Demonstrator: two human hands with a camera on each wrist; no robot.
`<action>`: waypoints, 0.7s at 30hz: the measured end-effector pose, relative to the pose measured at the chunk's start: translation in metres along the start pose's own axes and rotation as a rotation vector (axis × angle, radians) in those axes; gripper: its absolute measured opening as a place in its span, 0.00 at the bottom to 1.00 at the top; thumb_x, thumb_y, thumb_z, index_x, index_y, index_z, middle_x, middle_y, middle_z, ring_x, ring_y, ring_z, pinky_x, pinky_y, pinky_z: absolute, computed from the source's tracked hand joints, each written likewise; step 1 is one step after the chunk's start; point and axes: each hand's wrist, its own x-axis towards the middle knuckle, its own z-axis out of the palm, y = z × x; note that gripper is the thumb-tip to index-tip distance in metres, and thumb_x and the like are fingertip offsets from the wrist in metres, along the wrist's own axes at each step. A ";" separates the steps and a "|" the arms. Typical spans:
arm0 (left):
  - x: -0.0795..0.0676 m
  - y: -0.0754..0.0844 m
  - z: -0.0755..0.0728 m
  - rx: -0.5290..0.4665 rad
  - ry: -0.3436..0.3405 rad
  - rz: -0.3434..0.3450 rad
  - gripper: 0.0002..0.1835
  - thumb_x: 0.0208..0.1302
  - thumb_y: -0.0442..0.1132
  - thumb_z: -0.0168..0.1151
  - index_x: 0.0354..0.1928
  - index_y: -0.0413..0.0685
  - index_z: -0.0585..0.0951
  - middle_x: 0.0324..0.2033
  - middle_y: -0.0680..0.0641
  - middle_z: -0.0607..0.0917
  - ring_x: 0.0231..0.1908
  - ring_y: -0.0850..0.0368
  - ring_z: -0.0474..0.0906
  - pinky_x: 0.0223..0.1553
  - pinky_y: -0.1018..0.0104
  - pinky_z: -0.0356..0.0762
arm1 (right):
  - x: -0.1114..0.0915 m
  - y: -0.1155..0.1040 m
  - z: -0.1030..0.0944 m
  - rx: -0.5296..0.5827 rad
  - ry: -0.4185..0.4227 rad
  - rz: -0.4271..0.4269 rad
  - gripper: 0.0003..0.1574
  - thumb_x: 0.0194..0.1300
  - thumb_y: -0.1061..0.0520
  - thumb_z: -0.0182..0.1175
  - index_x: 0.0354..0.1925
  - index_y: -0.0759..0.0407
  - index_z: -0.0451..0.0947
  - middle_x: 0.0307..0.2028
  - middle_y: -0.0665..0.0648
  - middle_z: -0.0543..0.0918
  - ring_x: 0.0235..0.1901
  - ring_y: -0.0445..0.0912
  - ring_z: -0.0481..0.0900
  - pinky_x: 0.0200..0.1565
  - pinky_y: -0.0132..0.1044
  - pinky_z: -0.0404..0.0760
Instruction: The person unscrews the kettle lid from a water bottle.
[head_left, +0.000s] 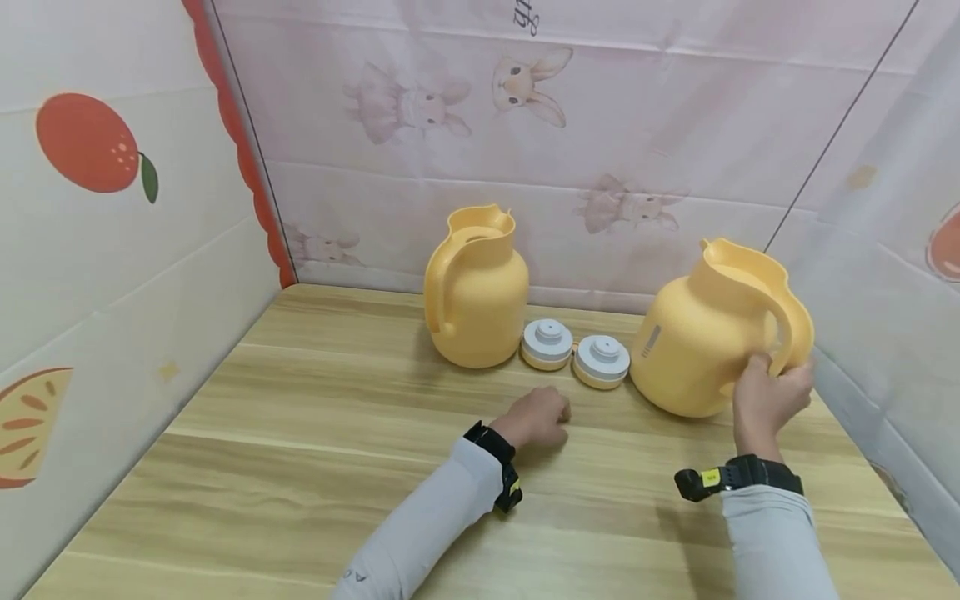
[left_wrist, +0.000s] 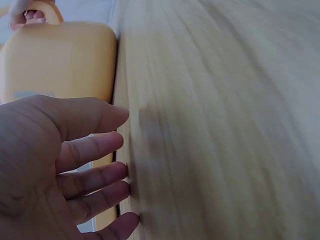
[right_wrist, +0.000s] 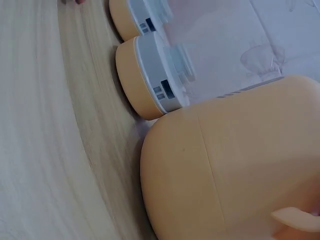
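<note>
At the right side of the table my right hand (head_left: 772,400) grips the handle of a yellow thermos jug (head_left: 682,350). This jug leans a little in the head view, and whether its base touches the table I cannot tell. To its left sit two grey-and-yellow lids, a right lid (head_left: 602,360) close by the jug and a left lid (head_left: 547,343). A second yellow thermos jug (head_left: 487,304) stands upright beside the left lid. In front of the lids, low over the wood, my left hand (head_left: 536,418) holds nothing, its fingers (left_wrist: 100,180) loosely bent and spread.
Behind the jugs rises a pink printed cloth wall (head_left: 315,125) with rabbits. A white fruit-printed cloth (head_left: 187,275) closes the left side, and another pale cloth (head_left: 885,275) the right. The wooden table (head_left: 300,450) runs toward me.
</note>
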 end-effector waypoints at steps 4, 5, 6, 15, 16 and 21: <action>-0.010 -0.002 0.001 0.060 0.003 0.002 0.16 0.46 0.38 0.66 0.41 0.49 0.81 0.37 0.52 0.75 0.38 0.59 0.69 0.38 0.66 0.73 | -0.004 0.000 -0.005 -0.038 -0.032 0.000 0.22 0.57 0.61 0.48 0.52 0.53 0.69 0.38 0.46 0.72 0.41 0.43 0.69 0.37 0.28 0.65; -0.012 -0.002 0.001 0.063 -0.002 0.002 0.17 0.45 0.39 0.67 0.42 0.49 0.81 0.38 0.51 0.76 0.39 0.58 0.69 0.39 0.66 0.73 | -0.005 0.001 -0.006 -0.051 -0.043 -0.003 0.23 0.58 0.60 0.47 0.53 0.53 0.68 0.39 0.46 0.72 0.41 0.43 0.69 0.38 0.28 0.65; -0.014 -0.002 0.000 0.061 -0.006 0.002 0.18 0.44 0.39 0.69 0.42 0.49 0.81 0.38 0.51 0.76 0.40 0.58 0.70 0.40 0.66 0.73 | -0.006 0.001 -0.007 -0.072 -0.055 -0.005 0.24 0.58 0.59 0.47 0.55 0.53 0.66 0.40 0.46 0.72 0.42 0.43 0.69 0.38 0.28 0.65; -0.036 -0.008 -0.001 0.046 -0.038 0.025 0.25 0.38 0.45 0.74 0.44 0.49 0.82 0.40 0.51 0.75 0.40 0.59 0.69 0.41 0.68 0.72 | -0.021 0.003 -0.016 -0.211 -0.167 -0.028 0.27 0.59 0.55 0.46 0.55 0.58 0.50 0.45 0.56 0.63 0.45 0.51 0.64 0.43 0.38 0.66; -0.039 -0.008 0.000 0.051 -0.041 0.023 0.25 0.38 0.45 0.74 0.44 0.50 0.82 0.40 0.51 0.75 0.40 0.59 0.69 0.41 0.68 0.72 | -0.024 0.004 -0.016 -0.216 -0.170 -0.049 0.30 0.57 0.57 0.47 0.56 0.60 0.49 0.47 0.58 0.62 0.46 0.52 0.62 0.46 0.40 0.65; -0.052 -0.011 -0.001 0.092 -0.066 0.025 0.28 0.35 0.46 0.76 0.45 0.51 0.82 0.41 0.51 0.74 0.39 0.60 0.67 0.36 0.70 0.72 | -0.039 0.019 -0.014 -0.316 -0.112 -0.236 0.48 0.48 0.60 0.53 0.63 0.62 0.40 0.57 0.67 0.48 0.56 0.57 0.46 0.57 0.52 0.51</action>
